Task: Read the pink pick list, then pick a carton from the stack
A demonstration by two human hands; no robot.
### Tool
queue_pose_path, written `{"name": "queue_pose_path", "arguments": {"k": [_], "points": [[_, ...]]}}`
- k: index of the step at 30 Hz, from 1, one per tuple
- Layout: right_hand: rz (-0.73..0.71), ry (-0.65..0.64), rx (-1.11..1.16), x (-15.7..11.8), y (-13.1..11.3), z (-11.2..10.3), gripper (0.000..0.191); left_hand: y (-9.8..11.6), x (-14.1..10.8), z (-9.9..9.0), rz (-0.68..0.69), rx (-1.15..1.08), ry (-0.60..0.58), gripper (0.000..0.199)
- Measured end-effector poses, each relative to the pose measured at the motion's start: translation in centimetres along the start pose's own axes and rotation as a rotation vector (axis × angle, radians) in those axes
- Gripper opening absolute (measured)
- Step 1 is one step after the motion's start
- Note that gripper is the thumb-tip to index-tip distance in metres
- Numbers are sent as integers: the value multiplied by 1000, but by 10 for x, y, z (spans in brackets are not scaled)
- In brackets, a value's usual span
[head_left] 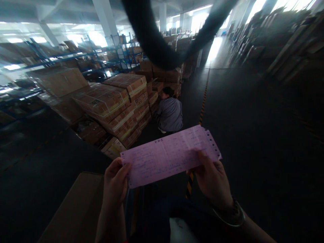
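- Low in my view, both hands grip one thin pink paper slip (170,154) with handwritten lines and punched holes down its right edge; I hold it out in front of me, tilted so that its right end sits higher.
- My left hand (115,184) pinches the slip's lower left corner, thumb on top of the paper.
- My right hand (212,180) is closed on the lower right part of the slip, fingers curled behind it; a metal bangle (231,216) sits on that wrist.
- Just beyond the slip, a person in a grey top (169,113) crouches on the dark floor (253,135), back turned to me.
- Beside that person, to the left, stand stacked brown cardboard cartons (121,104) bound with pale straps.
- Further left and behind, blue metal shelving (76,62) carries more boxes.
- A flat brown cardboard box (76,206) lies near my left forearm.
- A yellow-and-black striped floor line (202,108) runs away past the crouching person.
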State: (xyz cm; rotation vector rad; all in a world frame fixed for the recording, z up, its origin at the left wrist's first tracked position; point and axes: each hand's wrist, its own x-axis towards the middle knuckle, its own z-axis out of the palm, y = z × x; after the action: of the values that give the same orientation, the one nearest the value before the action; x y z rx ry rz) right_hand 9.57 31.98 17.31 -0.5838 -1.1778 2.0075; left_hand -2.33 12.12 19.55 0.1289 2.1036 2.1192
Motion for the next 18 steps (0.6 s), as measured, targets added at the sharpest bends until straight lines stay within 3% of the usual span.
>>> {"name": "queue_pose_path", "arguments": {"k": [3,5,8,11,13,15,18], "points": [[-205,-7,-215,15,-16,2,28,-5,9,-13,-1,269,-484,29],[-296,-147,-425,27,-29,6,25,-4,17,-18,76,446,-690,44],[-358,-549,-717,39,-44,23,26,6,23,-6,277,370,-653,76],[-397,-770,-832,44,-48,42,26,19,17,24,263,312,-664,64],[-435,-795,-804,44,-48,48,23,24,9,43,195,350,-503,47],[-405,-794,-744,45,-48,44,38,25,3,52,185,336,-216,44],[-175,-819,-658,47,-41,22,59,21,-3,46,254,378,140,34]]}}
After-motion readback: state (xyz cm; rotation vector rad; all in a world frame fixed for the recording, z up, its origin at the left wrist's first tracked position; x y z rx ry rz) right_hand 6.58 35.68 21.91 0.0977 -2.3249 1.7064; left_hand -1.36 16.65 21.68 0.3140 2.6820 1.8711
